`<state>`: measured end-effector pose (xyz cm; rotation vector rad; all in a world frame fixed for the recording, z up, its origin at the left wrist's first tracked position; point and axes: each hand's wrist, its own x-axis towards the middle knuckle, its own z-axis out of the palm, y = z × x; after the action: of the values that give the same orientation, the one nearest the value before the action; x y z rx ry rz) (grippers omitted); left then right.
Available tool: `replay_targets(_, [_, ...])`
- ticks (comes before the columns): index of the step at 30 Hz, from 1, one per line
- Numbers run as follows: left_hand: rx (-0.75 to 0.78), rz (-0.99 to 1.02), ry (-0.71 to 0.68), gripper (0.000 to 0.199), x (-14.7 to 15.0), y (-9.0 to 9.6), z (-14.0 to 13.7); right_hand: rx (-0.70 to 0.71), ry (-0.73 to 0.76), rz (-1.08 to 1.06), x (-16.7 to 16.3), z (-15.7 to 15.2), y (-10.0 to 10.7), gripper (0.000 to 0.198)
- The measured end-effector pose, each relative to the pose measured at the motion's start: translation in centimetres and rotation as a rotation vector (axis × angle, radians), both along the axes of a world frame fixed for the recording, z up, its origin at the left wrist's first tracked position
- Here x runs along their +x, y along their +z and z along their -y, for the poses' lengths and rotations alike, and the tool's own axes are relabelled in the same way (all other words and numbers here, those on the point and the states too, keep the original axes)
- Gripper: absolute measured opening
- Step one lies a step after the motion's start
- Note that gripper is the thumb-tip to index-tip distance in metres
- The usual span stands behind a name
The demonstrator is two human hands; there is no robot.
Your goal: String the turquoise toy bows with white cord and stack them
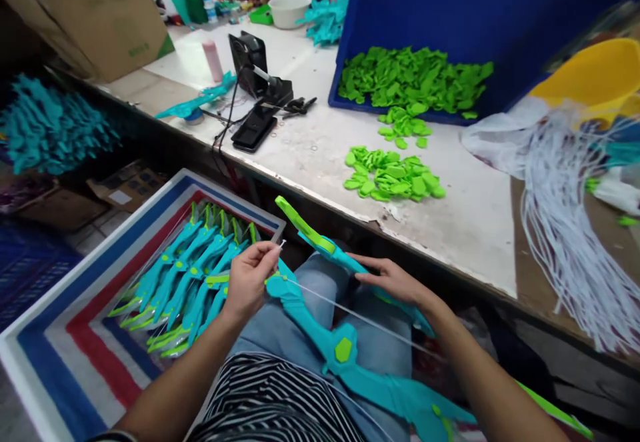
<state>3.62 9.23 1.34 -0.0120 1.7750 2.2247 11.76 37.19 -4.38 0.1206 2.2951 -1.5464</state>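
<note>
Toy bow [345, 352] across the lap, teal plastic with green tip. Left hand [249, 281] pinched shut on white string [350, 313] near one limb end; right hand [395, 281] closed loosely round the upper limb, steadying. Probably light, fairly stiff but springy in the limbs; smooth plastic, likely a bit slippery. String thin and limp, easy to lose, best pinched between fingertips close to its end. Best hold on the bow likely the thicker middle by the green badge, not the thin tips. Finished bows [185, 282] stacked in striped tray [60, 335] at left. Green plastic bits [393, 175] on surface [465, 209] ahead; bundle of white strings [565, 229] at right.
</note>
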Motion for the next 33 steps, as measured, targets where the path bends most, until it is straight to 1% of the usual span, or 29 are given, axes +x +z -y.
replay_targets(2, [-0.082, -0.103, 0.045, 0.029, -1.6, 0.5, 0.1, -0.045, 0.002, 0.085, -0.5, -0.1, 0.1, 0.061])
replay_targets(5, [-0.176, -0.212, 0.068, 0.025, -3.4, 1.0, -0.5, -0.065, -0.017, 0.131, -0.8, -0.1, -0.1, 0.062])
replay_targets(8, [-0.238, -0.278, 0.091, 0.021, -4.5, 1.2, -1.4, -0.062, -0.031, 0.14, -0.8, -0.1, -0.2, 0.062])
replay_targets(10, [-0.254, -0.308, 0.099, 0.019, -5.0, 1.1, -1.8, -0.057, -0.03, 0.147, -0.8, 0.0, -0.3, 0.061])
replay_targets(13, [-0.272, -0.331, 0.103, 0.017, -5.3, 0.9, -1.9, -0.058, -0.041, 0.15, -0.9, 0.1, -0.2, 0.06])
replay_targets(18, [-0.331, -0.331, 0.079, 0.017, -5.4, 0.5, -1.3, -0.05, -0.049, 0.154, -1.0, 0.2, -0.3, 0.06])
replay_targets(33, [-0.352, -0.413, 0.037, 0.019, -6.1, -0.3, -1.0, -0.043, -0.048, 0.151, -0.9, 0.4, -0.1, 0.065])
